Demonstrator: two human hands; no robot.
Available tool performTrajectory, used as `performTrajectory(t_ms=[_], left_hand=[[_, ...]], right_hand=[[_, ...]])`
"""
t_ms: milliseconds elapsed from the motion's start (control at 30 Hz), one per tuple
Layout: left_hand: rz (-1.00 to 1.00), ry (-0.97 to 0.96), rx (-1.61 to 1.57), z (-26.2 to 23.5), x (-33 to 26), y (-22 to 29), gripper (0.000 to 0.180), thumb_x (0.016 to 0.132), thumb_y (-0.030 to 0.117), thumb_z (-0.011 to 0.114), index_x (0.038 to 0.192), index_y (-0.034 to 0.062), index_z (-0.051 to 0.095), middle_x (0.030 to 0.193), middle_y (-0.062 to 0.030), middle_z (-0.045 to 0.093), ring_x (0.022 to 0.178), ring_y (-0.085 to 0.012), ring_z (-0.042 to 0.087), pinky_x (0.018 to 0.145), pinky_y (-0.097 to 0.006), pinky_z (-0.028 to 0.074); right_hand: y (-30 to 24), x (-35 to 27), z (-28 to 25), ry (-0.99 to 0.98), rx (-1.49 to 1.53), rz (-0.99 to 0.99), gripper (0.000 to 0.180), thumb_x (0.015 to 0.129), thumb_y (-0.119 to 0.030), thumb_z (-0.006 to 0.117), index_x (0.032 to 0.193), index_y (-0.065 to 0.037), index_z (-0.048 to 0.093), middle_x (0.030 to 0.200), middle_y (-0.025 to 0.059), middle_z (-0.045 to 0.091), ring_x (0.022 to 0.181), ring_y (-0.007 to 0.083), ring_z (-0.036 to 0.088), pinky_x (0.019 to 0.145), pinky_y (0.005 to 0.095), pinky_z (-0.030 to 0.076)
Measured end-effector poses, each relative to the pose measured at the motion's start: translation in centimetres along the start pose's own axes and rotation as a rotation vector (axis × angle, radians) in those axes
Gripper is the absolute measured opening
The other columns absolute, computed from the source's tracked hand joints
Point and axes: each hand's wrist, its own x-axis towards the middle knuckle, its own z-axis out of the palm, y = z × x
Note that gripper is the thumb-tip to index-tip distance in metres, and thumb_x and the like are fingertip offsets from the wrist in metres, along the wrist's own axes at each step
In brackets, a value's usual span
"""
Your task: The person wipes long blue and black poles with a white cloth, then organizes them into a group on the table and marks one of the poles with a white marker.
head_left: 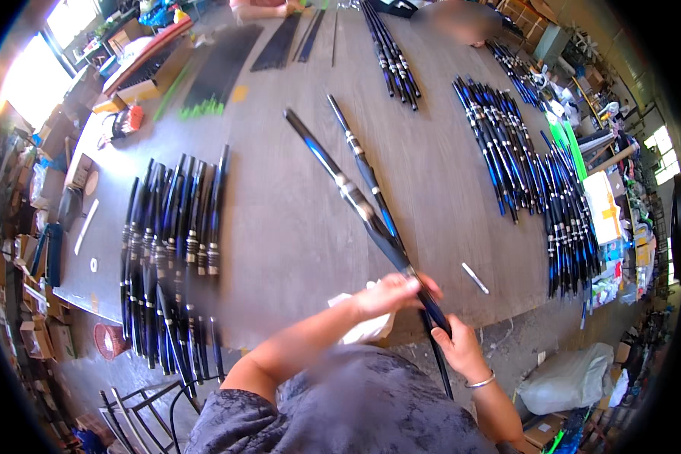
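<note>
Grey patterned shirt (348, 401) cloth bulges just below my hands. Down and left of my left hand, a red basket (111, 342) stands on the floor, its contents too small to tell; right of my right hand sits one bulky whitish sack (567, 378), and I cannot see inside it.

With my left hand (398, 293), I curl my fingers round one thick rod (371, 219), black and blue. With my right hand (460, 346), I clasp it lower down, thumb along its side; one bracelet (482, 380) circles that wrist. One slimmer rod (368, 175) passes beneath the thick one, and I cannot tell whether I grip it too.

One white stick (475, 278) lies on the table (280, 189), ahead of my right hand. One pile of rods (178, 250) lies left of my left hand, too overlapped to count.
</note>
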Motion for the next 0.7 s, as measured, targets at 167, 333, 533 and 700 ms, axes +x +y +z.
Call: performTrajectory(t_ms=[167,333,533,700], left_hand=[[0.144,0.431,0.211,-4.9,-3.8,6.7,0.066,0.096,0.054,0.046,0.141,0.0084,0.034,0.134,-0.0166,0.049,0.123,-0.0308,0.05,0.103,-0.048,0.041],[0.329,1.079,0.708,-7.2,-8.6,16.5,0.045,0.098,0.044,0.051,0.112,0.0018,0.06,0.084,-0.006,0.061,0.073,-0.0138,0.058,0.062,-0.029,0.048],[0.017,0.673,0.46,-8.1,-11.9,11.4,0.031,0.092,0.03,0.065,0.095,-0.0001,0.067,0.064,-0.0028,0.055,0.051,-0.0075,0.043,0.044,-0.022,0.033],[0.128,0.584,-0.093,-4.2,-8.4,4.8,0.031,0.086,0.026,0.071,0.105,0.002,0.066,0.076,-0.0079,0.061,0.055,-0.0098,0.046,0.044,-0.02,0.034]], right_hand=[[1.2,1.2,-3.6,0.164,-0.26,-0.122,0.038,0.088,-0.041,0.064,0.078,-0.004,0.059,0.063,0.0157,0.056,0.061,0.0374,0.058,0.053,0.0432,0.043],[4.1,0.4,-9.5,0.233,-0.542,-0.285,0.039,0.077,-0.045,0.071,0.078,-0.007,0.06,0.067,0.0113,0.06,0.06,0.0331,0.061,0.053,0.0406,0.046],[-2.3,2.1,-21.1,0.474,-1.184,-0.529,0.055,0.085,-0.058,0.05,0.086,-0.004,0.059,0.085,0.0138,0.054,0.089,0.0324,0.055,0.08,0.0436,0.043],[-9.0,4.4,-19.8,1.074,-0.232,-0.679,0.055,0.088,-0.011,0.066,0.135,0.002,0.04,0.129,0.016,0.052,0.121,0.024,0.049,0.104,0.0421,0.037]])
